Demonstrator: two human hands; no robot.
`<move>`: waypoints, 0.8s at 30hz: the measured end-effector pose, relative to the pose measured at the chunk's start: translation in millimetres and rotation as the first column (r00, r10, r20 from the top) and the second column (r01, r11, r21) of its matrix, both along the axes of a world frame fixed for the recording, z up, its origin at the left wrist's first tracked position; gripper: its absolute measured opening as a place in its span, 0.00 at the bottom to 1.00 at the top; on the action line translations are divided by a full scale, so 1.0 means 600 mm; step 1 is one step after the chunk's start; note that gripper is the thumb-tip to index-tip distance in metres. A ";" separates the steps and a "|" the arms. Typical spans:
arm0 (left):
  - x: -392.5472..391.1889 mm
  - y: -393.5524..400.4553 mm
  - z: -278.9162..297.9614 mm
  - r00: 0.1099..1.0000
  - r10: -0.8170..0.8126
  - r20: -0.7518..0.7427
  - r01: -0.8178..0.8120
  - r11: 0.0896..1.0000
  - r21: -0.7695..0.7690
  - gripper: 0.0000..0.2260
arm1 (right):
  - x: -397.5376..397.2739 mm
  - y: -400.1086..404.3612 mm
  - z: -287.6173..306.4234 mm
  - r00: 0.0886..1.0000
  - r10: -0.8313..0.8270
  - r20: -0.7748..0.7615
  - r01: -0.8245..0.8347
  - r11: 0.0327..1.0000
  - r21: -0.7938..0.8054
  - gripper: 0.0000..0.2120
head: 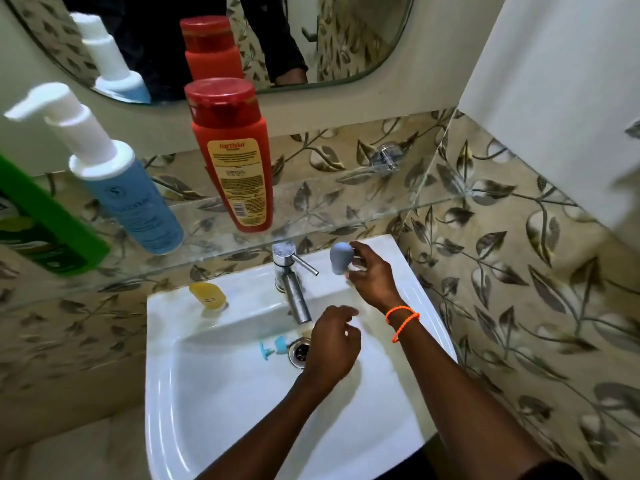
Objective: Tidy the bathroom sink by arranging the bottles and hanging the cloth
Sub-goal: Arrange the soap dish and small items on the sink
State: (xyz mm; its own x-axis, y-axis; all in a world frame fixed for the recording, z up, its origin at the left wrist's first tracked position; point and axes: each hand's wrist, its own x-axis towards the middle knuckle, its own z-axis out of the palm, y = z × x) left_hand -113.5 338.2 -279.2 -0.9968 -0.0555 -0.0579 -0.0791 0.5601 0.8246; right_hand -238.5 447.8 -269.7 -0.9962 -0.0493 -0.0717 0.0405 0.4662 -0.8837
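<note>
A red bottle (235,157) and a blue pump bottle (128,188) stand on the glass shelf (363,209) above the white sink (207,393). A green bottle (45,230) shows at the shelf's far left. A small yellow bottle (207,296) sits on the sink's back left rim. My right hand (370,275) grips a small bottle with a grey cap (339,258) on the back right rim. My left hand (332,341) hovers over the drain (299,353), fingers loosely curled, empty. No cloth is visible.
A chrome tap (294,292) stands at the middle of the back rim. A small blue object (273,346) lies in the basin beside the drain. A chrome wall fitting (386,159) sits on the patterned tiles. The mirror (207,39) hangs above.
</note>
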 end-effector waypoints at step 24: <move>0.157 -0.032 0.003 0.900 -0.432 0.053 0.422 0.837 -0.348 0.19 | 0.357 0.071 0.003 0.965 0.251 -0.079 -0.161 0.800 0.578 0.14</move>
State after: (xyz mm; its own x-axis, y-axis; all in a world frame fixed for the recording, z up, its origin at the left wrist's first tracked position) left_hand -19.0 319.0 -277.7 -0.9271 0.3645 -0.0874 0.2527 0.7798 0.5728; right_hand -24.5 490.3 -268.1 -0.9681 -0.2506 -0.0082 -0.2200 0.8647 -0.4514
